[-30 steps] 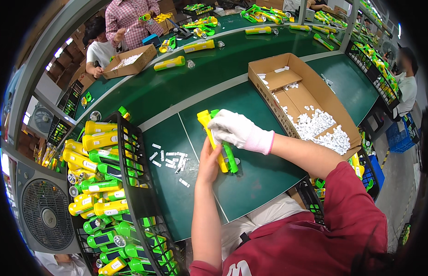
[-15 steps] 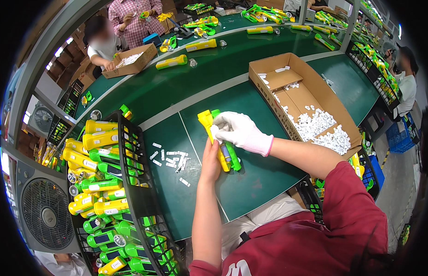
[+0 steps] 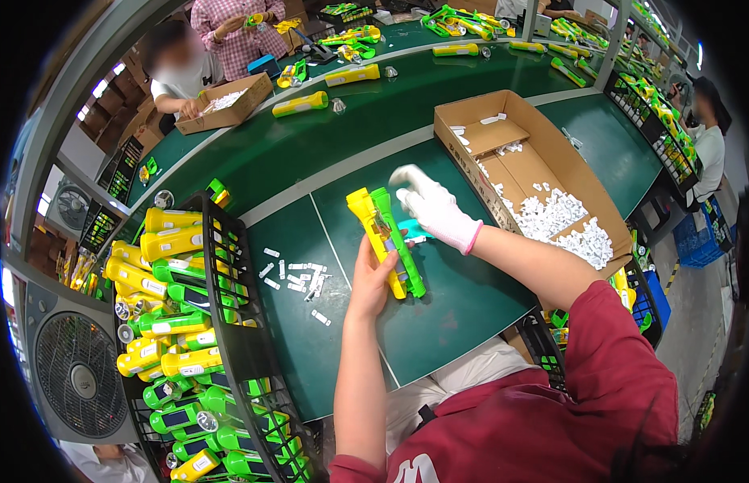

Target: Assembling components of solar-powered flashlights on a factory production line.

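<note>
My bare left hand (image 3: 371, 278) is closed round an opened flashlight casing, a yellow half (image 3: 378, 241) and a green half (image 3: 400, 245) lying side by side. Some inner parts show between the halves, too small to make out. To the right of the casing is my right hand (image 3: 433, 209), in a white glove, with thumb and fingers apart and nothing visible between them; its fingertips are slightly blurred. Partly hidden below the glove is a small teal thing (image 3: 410, 229) with a white piece by it. Small white parts (image 3: 313, 279) lie scattered on the green table (image 3: 455, 298) to the left.
A cardboard box (image 3: 552, 141) of small white parts stands at the right. At the left, a black crate (image 3: 242, 354) is heaped with yellow and green flashlights (image 3: 181, 322), beside a fan (image 3: 83, 374). Beyond the table, flashlights (image 3: 300, 105) lie on a green belt (image 3: 374, 121); co-workers sit and stand around.
My right hand has come off the casing, moving up and right with its fingers spreading. The two halves now show more fully in my left hand, which has stayed almost in place.
</note>
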The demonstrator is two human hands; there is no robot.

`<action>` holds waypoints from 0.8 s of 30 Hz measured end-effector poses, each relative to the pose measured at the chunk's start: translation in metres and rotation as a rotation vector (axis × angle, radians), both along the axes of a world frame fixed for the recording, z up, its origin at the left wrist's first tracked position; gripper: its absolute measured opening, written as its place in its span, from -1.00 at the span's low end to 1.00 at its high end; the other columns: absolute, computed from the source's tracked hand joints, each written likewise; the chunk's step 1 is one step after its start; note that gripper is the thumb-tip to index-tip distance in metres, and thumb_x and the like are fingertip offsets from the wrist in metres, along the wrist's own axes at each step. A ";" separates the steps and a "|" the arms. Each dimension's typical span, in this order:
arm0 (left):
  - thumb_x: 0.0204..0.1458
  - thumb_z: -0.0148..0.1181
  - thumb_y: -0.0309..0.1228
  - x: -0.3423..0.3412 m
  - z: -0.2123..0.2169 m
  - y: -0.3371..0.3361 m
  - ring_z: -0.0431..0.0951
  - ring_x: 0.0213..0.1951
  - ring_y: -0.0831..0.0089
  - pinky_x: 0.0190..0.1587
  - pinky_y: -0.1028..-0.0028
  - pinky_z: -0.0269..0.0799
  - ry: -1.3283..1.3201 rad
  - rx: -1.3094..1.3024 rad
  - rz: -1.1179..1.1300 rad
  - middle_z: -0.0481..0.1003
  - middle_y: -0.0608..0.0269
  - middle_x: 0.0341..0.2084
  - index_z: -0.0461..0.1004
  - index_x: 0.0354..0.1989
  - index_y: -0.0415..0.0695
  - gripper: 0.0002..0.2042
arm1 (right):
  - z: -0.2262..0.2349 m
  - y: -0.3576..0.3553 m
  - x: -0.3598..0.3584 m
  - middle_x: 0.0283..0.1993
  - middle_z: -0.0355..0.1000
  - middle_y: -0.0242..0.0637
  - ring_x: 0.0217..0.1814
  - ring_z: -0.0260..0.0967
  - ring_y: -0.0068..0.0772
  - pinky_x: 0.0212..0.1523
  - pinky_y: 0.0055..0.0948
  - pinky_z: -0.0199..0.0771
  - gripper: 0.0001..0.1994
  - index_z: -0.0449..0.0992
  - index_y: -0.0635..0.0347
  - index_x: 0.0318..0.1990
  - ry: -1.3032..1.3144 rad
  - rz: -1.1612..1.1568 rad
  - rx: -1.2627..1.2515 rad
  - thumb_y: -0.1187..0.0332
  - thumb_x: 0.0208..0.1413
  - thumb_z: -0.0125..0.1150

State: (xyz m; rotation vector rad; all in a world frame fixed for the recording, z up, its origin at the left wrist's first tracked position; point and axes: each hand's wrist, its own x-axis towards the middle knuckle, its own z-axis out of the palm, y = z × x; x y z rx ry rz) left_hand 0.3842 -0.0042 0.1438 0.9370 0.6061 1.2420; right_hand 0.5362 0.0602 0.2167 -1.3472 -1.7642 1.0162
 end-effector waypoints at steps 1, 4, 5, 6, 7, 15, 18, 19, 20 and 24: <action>0.06 0.07 -0.42 0.000 0.000 0.000 0.39 -0.01 0.22 0.05 0.29 0.32 -0.041 0.005 -0.003 0.28 0.01 0.05 0.04 0.17 -0.12 -0.49 | -0.019 0.010 0.002 -0.36 0.35 -0.33 -0.29 0.28 -0.56 -0.35 -0.59 0.35 -0.78 0.36 0.27 -0.15 -0.018 0.087 0.149 0.43 0.09 -0.15; 0.05 0.07 -0.41 0.000 0.002 0.000 0.36 0.03 0.15 0.08 0.24 0.29 -0.103 0.008 0.002 0.26 -0.03 0.06 0.02 0.18 -0.12 -0.47 | -0.024 0.007 -0.002 -0.29 0.36 -0.33 -0.26 0.28 -0.56 -0.39 -0.56 0.41 -0.75 0.40 0.26 -0.14 0.006 0.078 0.012 0.42 0.10 -0.16; 0.05 0.08 -0.40 -0.001 0.001 -0.001 0.35 0.05 0.13 0.09 0.22 0.28 -0.123 0.005 0.014 0.26 -0.05 0.06 0.01 0.19 -0.11 -0.47 | -0.019 0.001 -0.004 -0.22 0.36 -0.33 -0.26 0.29 -0.59 -0.42 -0.54 0.44 -0.74 0.42 0.25 -0.12 0.205 0.087 -0.149 0.32 0.13 -0.09; 0.05 0.08 -0.40 -0.003 0.001 -0.001 0.35 0.05 0.13 0.09 0.22 0.28 -0.122 0.004 0.017 0.26 -0.05 0.06 0.01 0.19 -0.11 -0.47 | -0.009 -0.004 -0.006 -0.22 0.36 -0.33 -0.26 0.29 -0.59 -0.42 -0.54 0.44 -0.74 0.42 0.25 -0.12 0.206 0.089 -0.150 0.32 0.13 -0.09; 0.05 0.09 -0.39 -0.004 -0.001 -0.001 0.35 0.05 0.13 0.10 0.21 0.27 -0.126 0.004 0.019 0.26 -0.02 0.07 0.01 0.19 -0.12 -0.46 | 0.004 -0.009 -0.007 -0.22 0.38 -0.28 -0.23 0.34 -0.52 -0.35 -0.49 0.45 -0.70 0.43 0.28 -0.13 0.275 0.144 -0.284 0.23 0.12 -0.02; -0.03 0.19 -0.38 -0.002 -0.001 -0.005 0.36 0.01 0.33 -0.04 0.37 0.35 -0.198 -0.017 -0.023 0.32 0.24 -0.06 0.10 0.15 -0.14 -0.44 | 0.024 -0.009 0.005 -0.36 0.39 -0.43 -0.36 0.25 -0.68 -0.38 -0.62 0.28 -0.68 0.47 0.22 -0.21 0.207 0.423 -0.461 0.13 0.06 0.14; 0.02 0.12 -0.37 -0.007 -0.008 -0.004 0.34 0.06 0.22 0.15 0.18 0.22 -0.152 0.011 -0.069 0.30 0.13 0.01 0.07 0.17 -0.15 -0.46 | 0.012 -0.002 0.007 -0.34 0.41 -0.30 -0.34 0.33 -0.54 -0.34 -0.48 0.41 -0.58 0.46 0.32 -0.20 0.228 0.512 -0.396 0.07 0.02 0.17; 0.02 0.13 -0.38 -0.007 -0.008 -0.004 0.35 0.04 0.24 0.14 0.18 0.23 -0.138 0.008 -0.065 0.31 0.14 -0.01 0.09 0.16 -0.16 -0.47 | 0.009 -0.002 0.008 -0.34 0.41 -0.30 -0.34 0.33 -0.54 -0.34 -0.48 0.41 -0.58 0.46 0.32 -0.20 0.228 0.510 -0.395 0.07 0.02 0.17; 0.02 0.13 -0.38 -0.007 -0.007 -0.004 0.36 0.02 0.27 0.14 0.18 0.24 -0.124 0.004 -0.059 0.33 0.14 -0.04 0.11 0.14 -0.16 -0.49 | 0.008 -0.003 0.007 -0.36 0.40 -0.32 -0.36 0.32 -0.55 -0.38 -0.51 0.38 -0.60 0.47 0.30 -0.21 0.228 0.489 -0.368 0.07 0.04 0.15; 0.01 0.13 -0.40 -0.004 -0.002 -0.004 0.38 -0.02 0.29 0.10 0.20 0.29 -0.178 -0.039 -0.050 0.34 0.13 -0.08 0.13 0.12 -0.17 -0.50 | 0.003 -0.002 -0.002 -0.42 0.36 -0.38 -0.44 0.25 -0.62 -0.53 -0.61 0.24 -0.61 0.48 0.26 -0.28 0.225 0.351 -0.303 0.03 0.10 0.05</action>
